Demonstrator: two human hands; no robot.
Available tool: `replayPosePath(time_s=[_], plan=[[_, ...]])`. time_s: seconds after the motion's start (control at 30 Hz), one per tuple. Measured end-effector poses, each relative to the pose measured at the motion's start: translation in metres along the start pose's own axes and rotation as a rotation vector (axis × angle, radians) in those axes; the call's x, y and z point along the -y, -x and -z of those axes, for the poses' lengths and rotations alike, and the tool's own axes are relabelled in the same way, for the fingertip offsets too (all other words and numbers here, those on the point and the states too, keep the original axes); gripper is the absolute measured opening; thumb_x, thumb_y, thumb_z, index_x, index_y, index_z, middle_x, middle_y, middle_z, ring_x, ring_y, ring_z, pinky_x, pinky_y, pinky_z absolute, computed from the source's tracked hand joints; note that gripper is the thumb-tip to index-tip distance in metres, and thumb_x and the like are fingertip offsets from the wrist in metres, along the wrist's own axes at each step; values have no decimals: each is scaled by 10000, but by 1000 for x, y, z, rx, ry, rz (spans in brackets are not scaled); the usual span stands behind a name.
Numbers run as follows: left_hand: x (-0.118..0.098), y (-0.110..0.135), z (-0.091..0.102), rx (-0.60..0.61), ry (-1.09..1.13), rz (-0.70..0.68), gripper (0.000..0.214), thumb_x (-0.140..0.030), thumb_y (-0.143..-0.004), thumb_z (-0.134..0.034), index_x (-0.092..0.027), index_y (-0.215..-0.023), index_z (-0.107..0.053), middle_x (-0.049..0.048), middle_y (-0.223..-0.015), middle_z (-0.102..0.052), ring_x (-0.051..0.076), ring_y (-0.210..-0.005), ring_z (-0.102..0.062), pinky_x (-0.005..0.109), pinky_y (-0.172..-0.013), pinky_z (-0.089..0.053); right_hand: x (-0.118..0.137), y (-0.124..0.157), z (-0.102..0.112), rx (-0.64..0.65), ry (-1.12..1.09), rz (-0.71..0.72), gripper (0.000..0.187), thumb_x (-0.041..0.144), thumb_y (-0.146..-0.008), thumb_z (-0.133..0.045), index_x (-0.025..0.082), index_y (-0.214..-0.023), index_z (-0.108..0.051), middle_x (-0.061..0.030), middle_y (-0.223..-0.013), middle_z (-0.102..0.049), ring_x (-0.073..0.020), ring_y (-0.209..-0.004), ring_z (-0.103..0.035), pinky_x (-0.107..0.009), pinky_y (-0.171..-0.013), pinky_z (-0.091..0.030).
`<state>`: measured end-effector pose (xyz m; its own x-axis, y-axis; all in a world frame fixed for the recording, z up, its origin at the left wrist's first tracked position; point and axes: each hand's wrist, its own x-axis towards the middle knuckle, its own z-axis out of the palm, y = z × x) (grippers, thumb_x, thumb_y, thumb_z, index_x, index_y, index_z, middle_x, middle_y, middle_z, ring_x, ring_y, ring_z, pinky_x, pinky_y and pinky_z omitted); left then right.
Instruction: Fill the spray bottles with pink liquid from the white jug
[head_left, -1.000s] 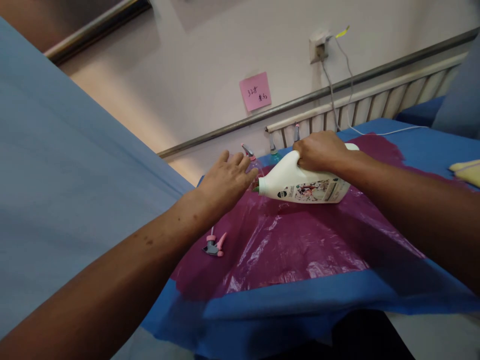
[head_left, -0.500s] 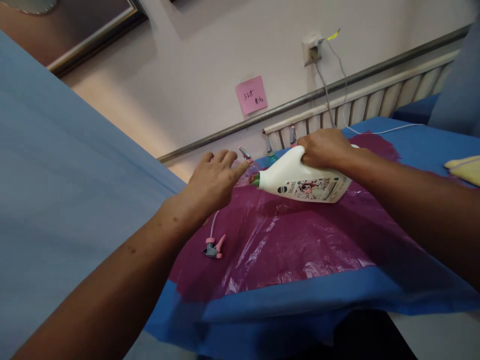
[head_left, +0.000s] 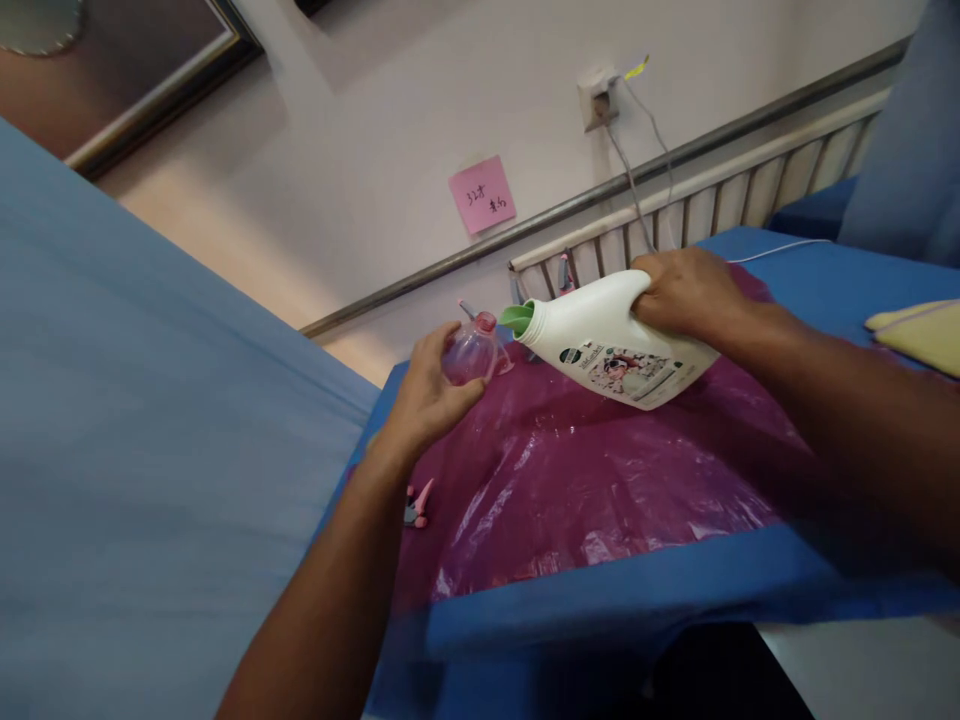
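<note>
In my right hand point(head_left: 686, 290) is the handle of a white detergent jug point(head_left: 630, 335) with a printed label. The jug tilts to the left, and its uncapped mouth shows a green pouring spout point(head_left: 517, 318). My left hand point(head_left: 431, 390) curves round a clear pinkish spray bottle point(head_left: 469, 352) without its head, thumb in front. The bottle's open neck sits close to the spout, slightly apart from it. No stream of liquid can be made out between them. A pink and grey spray head point(head_left: 418, 505) lies beside my left forearm, partly hidden by it.
A magenta plastic sheet point(head_left: 600, 480) covers part of the blue-covered table point(head_left: 600, 585). More spray bottle heads point(head_left: 564, 272) stand behind the jug. A yellow cloth point(head_left: 919, 335) lies at right, a blue curtain point(head_left: 150, 420) hangs at left. A cable point(head_left: 634, 180) runs from the wall socket.
My left hand has gone from reaching with spread fingers to holding the clear bottle. The jug has swung mouth-upward a little, its green spout now in plain sight. The whole view has shifted slightly.
</note>
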<state>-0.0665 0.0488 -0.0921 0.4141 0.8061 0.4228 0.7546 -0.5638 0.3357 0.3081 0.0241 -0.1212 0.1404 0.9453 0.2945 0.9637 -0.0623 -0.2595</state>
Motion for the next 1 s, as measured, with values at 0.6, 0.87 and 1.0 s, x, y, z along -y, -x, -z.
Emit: replayPosePath(time_s=[0.6, 0.87, 1.0], plan=[[-9, 51, -109, 13, 440, 629, 915, -411, -819, -962, -234, -1554, -447, 197, -1545, -695, 353, -1423, -722, 586, -1269, -522, -99, 30, -38, -280, -486, -191, 95, 285, -878, -641, 231, -825, -698, -73, -821, -749, -227, -746, -630, -349, -674, -340], [-22, 43, -100, 76, 362, 661, 846, -564, -780, -958, -215, -1449, -577, 172, -1411, -787, 389, -1342, -768, 599, -1215, -576, -107, 33, -43, -284, -409, -184, 195, 260, -873, -670, 230, -1040, -766, -104, -912, -794, -298, -795, -702, -368, -683, -385], [-27, 38, -96, 103, 347, 654, 842, -569, -766, -970, -229, -1437, -592, 159, -1384, -808, 382, -1326, -782, 560, -1189, -605, -102, 36, -42, -380, -477, -102, 511, 198, -829, -668, 239, -1336, -715, -115, -1197, -842, -347, -981, -772, -412, -769, -531]])
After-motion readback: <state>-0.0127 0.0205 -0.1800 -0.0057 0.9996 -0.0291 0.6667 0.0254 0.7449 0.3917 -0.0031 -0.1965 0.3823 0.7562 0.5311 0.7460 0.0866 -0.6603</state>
